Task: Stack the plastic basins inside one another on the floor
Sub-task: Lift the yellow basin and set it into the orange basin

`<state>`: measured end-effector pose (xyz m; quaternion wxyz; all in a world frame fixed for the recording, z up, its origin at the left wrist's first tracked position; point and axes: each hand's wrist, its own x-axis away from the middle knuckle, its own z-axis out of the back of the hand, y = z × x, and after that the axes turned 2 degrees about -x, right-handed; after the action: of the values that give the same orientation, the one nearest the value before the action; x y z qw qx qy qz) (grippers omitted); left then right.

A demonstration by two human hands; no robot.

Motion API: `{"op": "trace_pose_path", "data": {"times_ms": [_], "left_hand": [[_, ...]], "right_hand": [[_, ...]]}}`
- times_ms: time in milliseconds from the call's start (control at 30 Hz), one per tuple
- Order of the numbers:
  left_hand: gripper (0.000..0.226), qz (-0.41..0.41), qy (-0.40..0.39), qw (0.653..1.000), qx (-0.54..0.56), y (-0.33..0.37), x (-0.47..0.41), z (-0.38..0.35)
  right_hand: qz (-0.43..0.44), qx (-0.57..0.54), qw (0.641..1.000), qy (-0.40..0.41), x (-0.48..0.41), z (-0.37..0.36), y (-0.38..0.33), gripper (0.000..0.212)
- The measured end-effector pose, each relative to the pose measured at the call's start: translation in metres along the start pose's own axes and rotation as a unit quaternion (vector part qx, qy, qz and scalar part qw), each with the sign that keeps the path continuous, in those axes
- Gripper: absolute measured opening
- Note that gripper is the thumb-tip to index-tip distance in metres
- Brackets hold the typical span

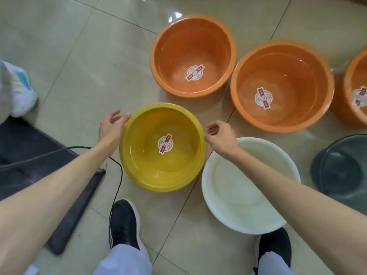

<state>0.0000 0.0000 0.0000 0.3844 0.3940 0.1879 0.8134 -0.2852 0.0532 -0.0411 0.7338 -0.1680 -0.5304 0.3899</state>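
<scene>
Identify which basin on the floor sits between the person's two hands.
The yellow basin: left hand and right hand flank its rim; the orange, white and grey ones lie aside.

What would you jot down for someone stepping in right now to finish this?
Left hand: open at the round yellow plastic basin's left rim.
Right hand: loosely curled at its right rim; grip unclear.
Basins: the yellow one, a white plastic basin, three orange plastic basins and a dark grey basin stand apart on the tiled floor.
Done: nothing nested.
Left: all stacking.

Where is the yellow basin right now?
The yellow basin sits on the floor at centre frame, between the left hand and right hand, beside the white basin.
</scene>
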Motion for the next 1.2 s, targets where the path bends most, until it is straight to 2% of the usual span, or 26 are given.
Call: {"op": "trace_pose_path", "data": {"times_ms": [133,200,300,400,500,600,633,767,900,967,1033,1100,1200], "left_hand": [[0.064,0.080,-0.066,0.990,-0.097,-0.027,-0.011,0.000],[0.066,0.116,-0.119,0.978,-0.123,-0.044,-0.013,0.004],[0.063,0.117,-0.130,0.979,-0.106,-0.061,-0.018,0.011],[0.061,0.111,-0.109,0.984,-0.087,-0.062,-0.017,0.016],[0.050,0.085,-0.079,0.992,-0.041,-0.046,-0.009,0.019],[0.018,0.032,-0.048,0.998,0.039,-0.012,0.002,0.019],[0.013,0.015,-0.044,0.997,0.066,0.001,0.006,0.019],[0.021,-0.014,-0.015,0.984,0.179,0.062,0.012,0.017],[0.013,-0.052,-0.036,0.960,0.274,0.117,-0.001,0.003],[0.008,-0.092,-0.023,0.963,0.251,0.141,-0.017,-0.012],[0.025,-0.104,0.007,0.973,0.204,0.159,-0.039,-0.034],[0.038,-0.082,0.022,0.984,0.155,0.164,-0.065,-0.059],[0.042,-0.039,0.015,0.997,0.071,0.151,-0.095,-0.095]], "right_hand": [[-0.041,0.034,0.998,-0.028,-0.008,-0.016,0.005,0.049],[-0.050,0.044,0.997,-0.049,-0.012,-0.025,0.009,0.038],[-0.033,0.059,0.996,-0.057,-0.012,-0.031,0.011,0.012],[-0.017,0.049,0.997,-0.060,-0.006,-0.031,0.012,0.014],[-0.006,0.016,0.999,-0.044,0.006,-0.020,0.007,0.016],[0.010,-0.022,0.999,-0.024,0.019,0.004,-0.004,0.019],[0.017,-0.027,0.999,-0.013,0.022,0.014,-0.008,0.021],[0.059,-0.041,0.996,0.050,0.024,0.064,-0.038,0.021],[0.090,-0.100,0.984,0.114,0.003,0.100,-0.077,0.022],[0.086,-0.113,0.979,0.146,-0.025,0.109,-0.091,0.023],[0.070,-0.126,0.975,0.167,-0.058,0.112,-0.100,0.025],[0.049,-0.118,0.973,0.193,-0.084,0.110,-0.108,0.023],[0.031,-0.079,0.971,0.224,-0.113,0.100,-0.103,0.028]]}}
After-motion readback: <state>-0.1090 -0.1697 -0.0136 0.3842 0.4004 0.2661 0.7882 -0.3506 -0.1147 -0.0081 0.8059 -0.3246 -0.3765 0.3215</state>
